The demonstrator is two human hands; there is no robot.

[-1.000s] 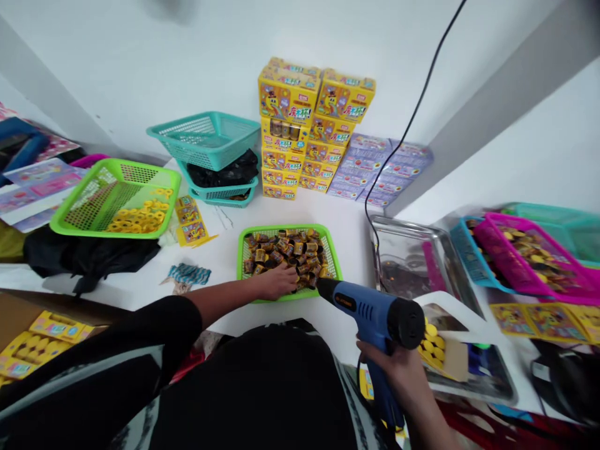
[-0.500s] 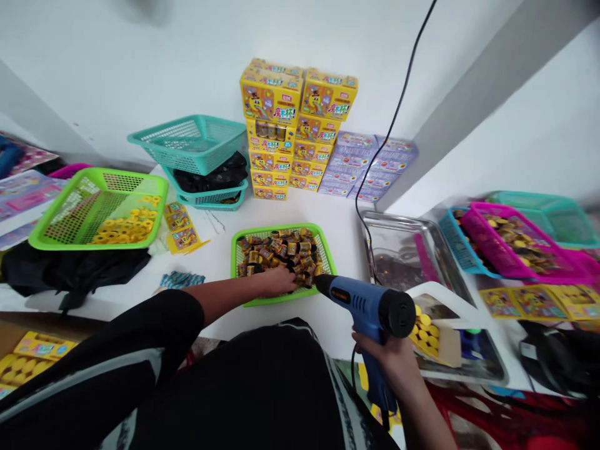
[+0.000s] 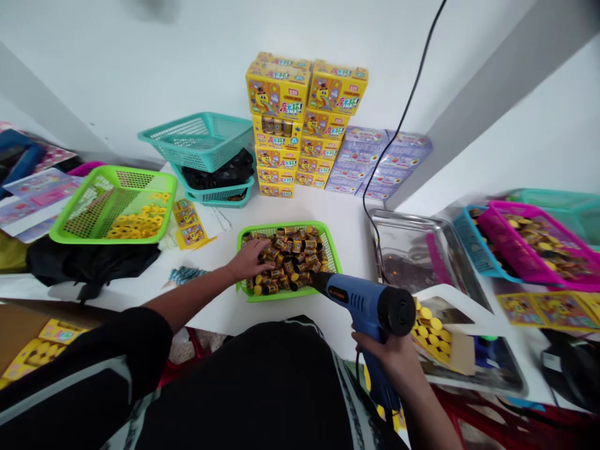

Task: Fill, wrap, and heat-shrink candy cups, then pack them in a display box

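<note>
My right hand (image 3: 391,359) grips the handle of a blue heat gun (image 3: 354,297). Its black nozzle points left, over the right side of a green plastic basket (image 3: 334,256). Inside the basket lies a heap of small printed cylinders (image 3: 293,253), some with black ends and some with yellow ones. My left hand (image 3: 250,259) rests on the left part of this heap, fingers stretched out and apart over the pieces. Nothing shows as held in it, though its palm side is hidden.
Yellow printed boxes (image 3: 281,94) and purple boxes (image 3: 363,153) stand against the wall. A green basket (image 3: 59,231) of yellow rings is at left, below teal baskets (image 3: 206,156). At right are a metal tray (image 3: 382,237) and a pink basket (image 3: 506,250). A black cord (image 3: 398,125) hangs down.
My left hand has moved from the middle front of the basket to its left side, and its fingers are spread. The heap has shifted, showing more yellow ends. The heat gun stays nearly still.
</note>
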